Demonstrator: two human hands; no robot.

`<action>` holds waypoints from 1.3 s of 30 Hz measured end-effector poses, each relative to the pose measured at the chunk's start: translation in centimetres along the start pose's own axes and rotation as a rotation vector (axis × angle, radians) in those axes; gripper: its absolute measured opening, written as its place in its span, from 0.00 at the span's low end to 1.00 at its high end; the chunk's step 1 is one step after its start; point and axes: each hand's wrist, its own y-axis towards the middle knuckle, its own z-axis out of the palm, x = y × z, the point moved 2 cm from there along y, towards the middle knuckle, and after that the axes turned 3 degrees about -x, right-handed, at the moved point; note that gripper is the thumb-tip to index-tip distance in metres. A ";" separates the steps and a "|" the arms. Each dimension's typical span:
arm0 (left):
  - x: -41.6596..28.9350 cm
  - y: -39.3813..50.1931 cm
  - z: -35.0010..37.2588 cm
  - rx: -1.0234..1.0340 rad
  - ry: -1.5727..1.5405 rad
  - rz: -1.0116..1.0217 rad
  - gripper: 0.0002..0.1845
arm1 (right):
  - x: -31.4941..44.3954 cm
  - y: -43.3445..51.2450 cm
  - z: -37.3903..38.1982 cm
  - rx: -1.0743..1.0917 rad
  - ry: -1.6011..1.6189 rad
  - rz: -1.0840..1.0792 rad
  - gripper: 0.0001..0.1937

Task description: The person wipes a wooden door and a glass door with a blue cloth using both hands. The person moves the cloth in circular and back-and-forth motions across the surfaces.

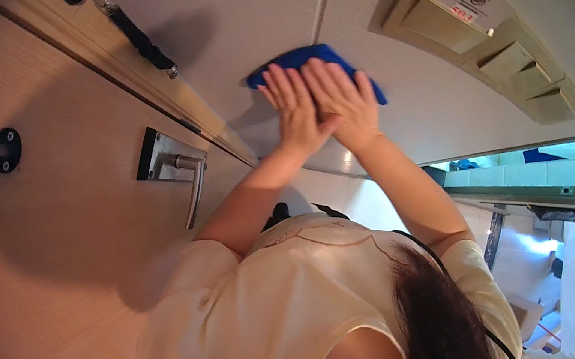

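Both hands lie flat, side by side, on a blue cloth (pixel 320 53) that is pressed against a pale wall panel (pixel 259 7). My left hand (pixel 299 112) covers the cloth's left part, its fingers extended. My right hand (pixel 343 99) rests over the right part, fingers stretched out and slightly spread. The thumbs and palms meet near the wrists. Blue edges of the cloth show above the fingertips and to the right of my right hand. Neither hand is curled around the cloth.
A wooden door (pixel 74 232) with a metal lever handle (pixel 194 186) stands at left. A black door-guard bar (pixel 138 39) hangs by the frame. Switches and a card holder (pixel 460 19) sit on the wall at upper right. A tiled area (pixel 538 174) shows at right.
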 end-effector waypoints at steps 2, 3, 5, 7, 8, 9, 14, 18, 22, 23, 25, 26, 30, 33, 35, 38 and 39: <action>0.6 -0.4 0.0 0.004 -0.027 -0.097 0.60 | 0.3 0.2 0.2 0.067 -0.013 -0.049 0.29; 0.2 -1.0 0.6 0.033 0.001 -0.062 0.60 | 0.0 -0.3 0.0 0.003 0.045 0.006 0.28; -2.3 -3.1 3.1 0.062 -0.010 0.000 0.60 | -1.8 -2.9 -0.7 -0.016 0.190 0.110 0.26; -4.3 -5.4 5.2 0.177 0.072 0.083 0.62 | -2.8 -5.1 -1.1 -0.112 0.000 0.046 0.24; -4.3 -6.2 5.6 0.197 0.074 0.094 0.62 | -2.8 -5.5 -1.0 -0.139 -0.063 0.013 0.27; -3.6 -6.7 5.8 0.213 0.054 0.029 0.62 | -2.5 -5.4 -0.6 -0.033 -0.043 -0.022 0.28; 4.4 -6.4 2.4 0.020 -0.090 -0.177 0.60 | 2.3 -0.2 2.2 0.110 0.030 -0.129 0.32; 3.1 -7.3 3.9 0.058 -0.172 -0.169 0.60 | 1.5 -1.5 1.7 0.182 0.085 -0.118 0.31; -3.0 -8.5 6.4 0.160 -0.062 0.037 0.62 | -2.1 -6.2 -0.3 0.052 0.015 -0.039 0.28; -3.6 -8.5 6.4 0.173 -0.024 0.115 0.63 | -2.4 -6.7 -0.5 0.048 -0.028 -0.040 0.28; -3.1 -8.0 5.6 0.205 -0.124 0.033 0.63 | -2.4 -6.6 -0.6 0.030 -0.055 -0.017 0.28; -2.5 -7.5 5.2 0.174 -0.115 0.018 0.64 | -2.3 -6.3 -0.5 0.082 -0.028 -0.012 0.28; -2.6 -5.9 4.9 0.199 -0.026 0.102 0.66 | -3.0 -6.1 -1.2 -0.012 0.029 0.071 0.26; -6.5 -4.9 6.7 0.262 0.015 0.215 0.65 | -6.5 -9.2 -2.7 -0.091 0.016 0.178 0.25; -9.6 -4.0 7.9 0.346 0.132 0.411 0.66 | -8.6 -12.0 -3.9 -0.154 -0.060 0.294 0.26; -13.0 -2.5 9.6 0.304 0.137 0.539 0.57 | -10.7 -15.7 -5.1 -0.136 -0.117 0.496 0.27; -13.8 -2.2 10.0 0.306 0.153 0.563 0.55 | -11.0 -16.6 -5.2 -0.105 -0.117 0.544 0.28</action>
